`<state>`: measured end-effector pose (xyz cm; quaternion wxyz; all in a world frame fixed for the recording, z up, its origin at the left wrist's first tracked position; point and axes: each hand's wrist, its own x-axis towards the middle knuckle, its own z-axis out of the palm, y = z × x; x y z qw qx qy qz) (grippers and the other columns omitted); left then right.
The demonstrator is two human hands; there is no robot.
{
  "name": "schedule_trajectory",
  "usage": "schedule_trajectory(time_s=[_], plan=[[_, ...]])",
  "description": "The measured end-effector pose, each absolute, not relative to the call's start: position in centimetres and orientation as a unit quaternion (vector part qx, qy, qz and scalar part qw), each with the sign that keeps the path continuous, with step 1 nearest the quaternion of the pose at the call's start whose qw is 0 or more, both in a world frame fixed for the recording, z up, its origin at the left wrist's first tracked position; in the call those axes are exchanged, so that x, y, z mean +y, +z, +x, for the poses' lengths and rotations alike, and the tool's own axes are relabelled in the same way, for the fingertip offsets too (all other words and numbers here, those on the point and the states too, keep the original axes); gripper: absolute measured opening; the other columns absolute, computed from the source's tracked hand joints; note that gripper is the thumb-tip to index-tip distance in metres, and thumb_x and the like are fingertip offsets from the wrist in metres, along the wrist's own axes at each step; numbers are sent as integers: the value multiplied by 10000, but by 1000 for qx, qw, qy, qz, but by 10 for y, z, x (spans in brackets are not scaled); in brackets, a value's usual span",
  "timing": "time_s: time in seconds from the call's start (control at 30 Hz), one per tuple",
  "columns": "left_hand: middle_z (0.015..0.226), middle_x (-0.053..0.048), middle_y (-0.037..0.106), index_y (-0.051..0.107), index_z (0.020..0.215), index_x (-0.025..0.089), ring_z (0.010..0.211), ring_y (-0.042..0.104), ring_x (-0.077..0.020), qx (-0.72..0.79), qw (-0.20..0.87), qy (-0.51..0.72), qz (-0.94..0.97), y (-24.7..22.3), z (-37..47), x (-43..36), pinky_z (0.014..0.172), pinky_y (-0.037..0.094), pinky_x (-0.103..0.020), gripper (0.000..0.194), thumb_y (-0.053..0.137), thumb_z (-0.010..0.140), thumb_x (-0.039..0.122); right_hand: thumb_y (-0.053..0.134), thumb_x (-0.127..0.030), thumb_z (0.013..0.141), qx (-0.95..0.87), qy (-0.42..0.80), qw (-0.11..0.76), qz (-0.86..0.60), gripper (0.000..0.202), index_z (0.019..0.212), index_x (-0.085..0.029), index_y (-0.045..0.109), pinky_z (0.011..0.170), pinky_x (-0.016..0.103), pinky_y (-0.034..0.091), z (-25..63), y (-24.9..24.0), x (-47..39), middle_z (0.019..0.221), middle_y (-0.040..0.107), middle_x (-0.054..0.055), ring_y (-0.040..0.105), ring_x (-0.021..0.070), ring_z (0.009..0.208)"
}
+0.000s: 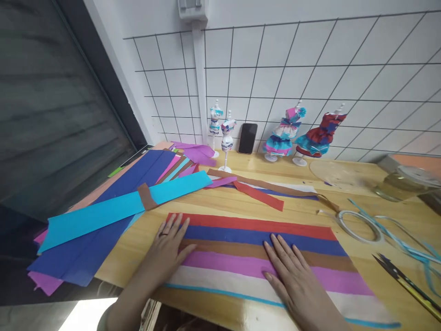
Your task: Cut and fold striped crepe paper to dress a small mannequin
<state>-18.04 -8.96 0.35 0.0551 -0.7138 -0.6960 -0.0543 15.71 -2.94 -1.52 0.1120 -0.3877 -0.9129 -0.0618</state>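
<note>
Here's the striped sheet point(234, 262), flat under my fingers: left hand point(169, 247) spread on its left end, right hand point(296, 278) pressing right of centre, both open, gripping nothing. Wooden table point(193, 202) beneath; cyan strip point(103, 209) beyond my left; dress forms point(227, 133) ahead, against the gridded wall point(234, 82).

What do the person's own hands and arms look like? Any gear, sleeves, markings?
Left hand: ungloved, thin dark ring on one finger. Right hand: ungloved, no ring visible. No watch, bracelet, cables or markings seen on either. Left forearm is uncovered for most of its visible length; too unclear near the frame edge to confirm a sleeve.
</note>
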Motion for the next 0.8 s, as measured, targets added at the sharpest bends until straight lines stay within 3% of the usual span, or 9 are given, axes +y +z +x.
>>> schedule_trajectory(time_s=[0.13, 0.2, 0.37, 0.47, 0.8], plan=[[1406, -113, 302, 236, 1364, 159, 1314, 175, -269, -726, 79, -81, -678, 11, -196, -103, 1020, 237, -484, 607, 351, 845, 453, 399, -467, 842, -913, -80, 115, -383, 664, 1401, -203, 156, 971, 521, 323, 158, -20, -28, 1407, 282, 101, 256, 285, 1283], [1395, -97, 329, 308, 1337, 162, 1311, 187, -267, -714, 87, -93, -689, 13, -195, -110, 1023, 248, -472, 564, 371, 846, 433, 392, -467, 841, -911, -92, 127, -381, 686, 1409, -206, 107, 960, 532, 322, 159, -24, -27, 1403, 289, 107, 258, 294, 1281], [1293, -63, 482, 492, 1219, 184, 1191, 402, -246, -667, 45, -76, -740, 13, -185, -125, 956, 369, -396, 477, 396, 836, 452, 382, -469, 836, -914, -105, 139, -366, 710, 1413, -197, 70, 917, 549, 351, 161, -30, -25, 1386, 320, 118, 281, 318, 1267], [1321, -47, 450, 441, 1263, 210, 1182, 403, -251, -681, 13, -62, -729, 15, -184, -129, 942, 377, -409, 550, 401, 808, 516, 370, -452, 842, -918, -104, 146, -354, 689, 1413, -200, 78, 905, 554, 359, 162, -33, -24, 1379, 336, 111, 288, 325, 1262], [1432, -45, 252, 239, 1356, 275, 1310, 193, -250, -693, -12, -32, -720, 18, -192, -135, 1034, 161, -484, 651, 347, 794, 584, 366, -476, 841, -924, -84, 142, -346, 642, 1398, -216, 179, 919, 544, 363, 167, -38, -22, 1395, 304, 84, 284, 321, 1264]])
